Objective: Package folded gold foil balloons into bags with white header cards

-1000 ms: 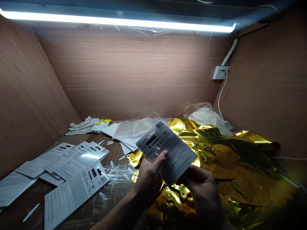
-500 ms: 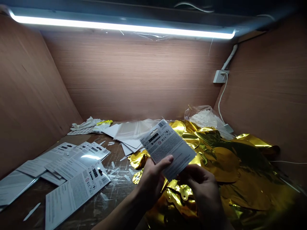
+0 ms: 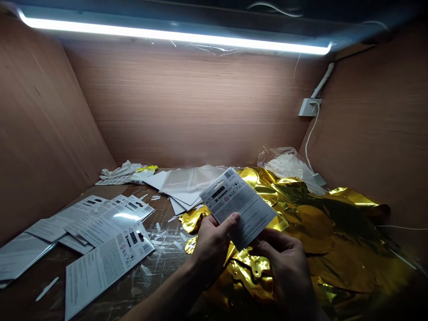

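Observation:
A printed packaging card point(image 3: 239, 205) with a hang hole, barcode and small black text is held tilted in front of me. My left hand point(image 3: 217, 240) grips its lower left edge, thumb lying on the printed face. At its lower right edge is my right hand point(image 3: 282, 254), fingers curled and pinching there; the fingertips are partly hidden behind the card. Beneath and beyond both hands spreads a heap of shiny gold foil balloons point(image 3: 310, 232), flat. On the left, several similar printed cards point(image 3: 109, 267) in glossy clear sleeves lie overlapping.
White sheets and clear plastic film point(image 3: 190, 180) lie at the back middle. Crumpled white and yellow wrappers point(image 3: 129, 171) sit at the back left. A clear bag of white sticks point(image 3: 287, 165) rests at the back right, below a wall socket point(image 3: 309, 107). Small white scraps point(image 3: 160, 236) dot the tabletop.
The card and both hands have shifted slightly to the right in view, partly with a small camera movement. Both hands keep nearly the same pose at the card.

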Motion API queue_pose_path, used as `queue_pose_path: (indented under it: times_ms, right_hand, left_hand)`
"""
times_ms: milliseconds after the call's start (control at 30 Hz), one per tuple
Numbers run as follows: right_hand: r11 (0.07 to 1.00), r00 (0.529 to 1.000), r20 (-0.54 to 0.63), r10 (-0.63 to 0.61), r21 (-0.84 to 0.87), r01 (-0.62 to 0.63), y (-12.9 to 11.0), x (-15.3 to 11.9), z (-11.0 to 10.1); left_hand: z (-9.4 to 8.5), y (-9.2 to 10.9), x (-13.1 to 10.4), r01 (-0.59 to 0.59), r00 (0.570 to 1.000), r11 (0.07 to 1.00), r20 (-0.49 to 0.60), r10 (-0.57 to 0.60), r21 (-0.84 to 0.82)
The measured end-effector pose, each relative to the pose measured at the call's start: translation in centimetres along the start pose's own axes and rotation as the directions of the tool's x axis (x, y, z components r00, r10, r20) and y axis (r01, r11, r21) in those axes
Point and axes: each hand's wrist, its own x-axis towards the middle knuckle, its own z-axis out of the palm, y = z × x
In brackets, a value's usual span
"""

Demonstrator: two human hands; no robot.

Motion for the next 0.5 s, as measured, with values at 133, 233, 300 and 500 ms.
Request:
queue_pose_path:
  times_ms: [133, 233, 300, 500]
  right_hand:
    - [1.0, 0.999, -0.035, -0.006, 0.024, 0.006, 0.0, 0.2, 0.1]
    - [1.0, 0.998, -0.06, -0.021, 0.019, 0.022, -0.1, 0.2, 0.1]
    - [1.0, 0.996, -0.078, -0.031, 0.004, 0.031, -0.3, 0.0, 0.1]
    - [1.0, 0.999, -0.051, 0.001, -0.02, -0.002, -1.2, -0.7, -0.1]
  left_hand:
    - [0.3, 0.2, 0.0, -0.025, 0.999, 1.0, 0.022, 0.025, 0.001]
    - [0.5, 0.2, -0.3, -0.027, 0.999, 1.0, 0.034, 0.026, 0.015]
    - [0.5, 0.1, -0.4, -0.028, 0.999, 0.999, 0.043, 0.026, 0.04]
    - [0.3, -0.3, -0.1, -0.013, 1.0, 0.994, -0.004, 0.013, 0.109]
